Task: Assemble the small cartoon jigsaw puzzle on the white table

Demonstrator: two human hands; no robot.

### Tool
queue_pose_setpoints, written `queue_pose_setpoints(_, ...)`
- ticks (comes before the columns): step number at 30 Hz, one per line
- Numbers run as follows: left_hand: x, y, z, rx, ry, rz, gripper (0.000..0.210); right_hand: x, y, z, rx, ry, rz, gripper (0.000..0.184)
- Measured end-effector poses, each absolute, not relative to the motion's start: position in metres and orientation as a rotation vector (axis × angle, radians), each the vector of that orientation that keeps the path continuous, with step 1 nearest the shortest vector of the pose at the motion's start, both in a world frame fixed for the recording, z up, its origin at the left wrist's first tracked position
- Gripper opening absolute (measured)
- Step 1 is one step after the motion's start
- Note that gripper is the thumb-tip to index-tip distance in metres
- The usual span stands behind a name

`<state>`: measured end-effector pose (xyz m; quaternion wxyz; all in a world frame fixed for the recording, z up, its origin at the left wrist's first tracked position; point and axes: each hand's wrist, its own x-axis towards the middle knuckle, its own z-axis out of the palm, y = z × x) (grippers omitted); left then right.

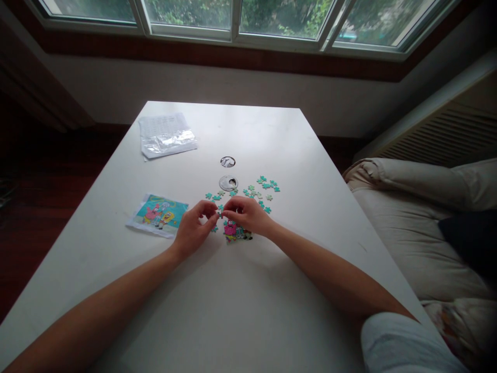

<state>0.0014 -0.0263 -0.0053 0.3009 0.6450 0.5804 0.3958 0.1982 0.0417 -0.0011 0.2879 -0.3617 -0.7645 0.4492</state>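
A small puzzle piece [220,214] is held up between the fingertips of both hands. My left hand [197,226] pinches it from the left, with thumb and forefinger curled. From the right, my right hand [249,213] closes on it too, its wrist above the table. Partly covered by my right hand, a joined part of the puzzle [232,232] shows a pink figure and a bit of yellow and brown. Loose green and teal puzzle pieces [256,194] lie scattered just beyond my hands.
Left of my hands lies a picture packet [163,215] with cartoon figures. A clear plastic bag with paper [166,135] rests at the white table's [248,305] far left. Two round fittings [225,183] are set in the tabletop. A sofa [392,217] stands at right.
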Motion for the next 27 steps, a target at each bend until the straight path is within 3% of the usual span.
queue_pose_setpoints(11, 0.004, -0.033, -0.003, 2.025, 1.681, 0.654, 0.008, 0.212, 0.048, 0.005, -1.055, -1.969, 1.197, 0.02)
queue_pose_setpoints(27, 0.01, -0.033, -0.003, 2.059, 1.702, 0.643, 0.01, 0.209, 0.049, -0.009, -1.004, -2.029, 1.207, 0.02)
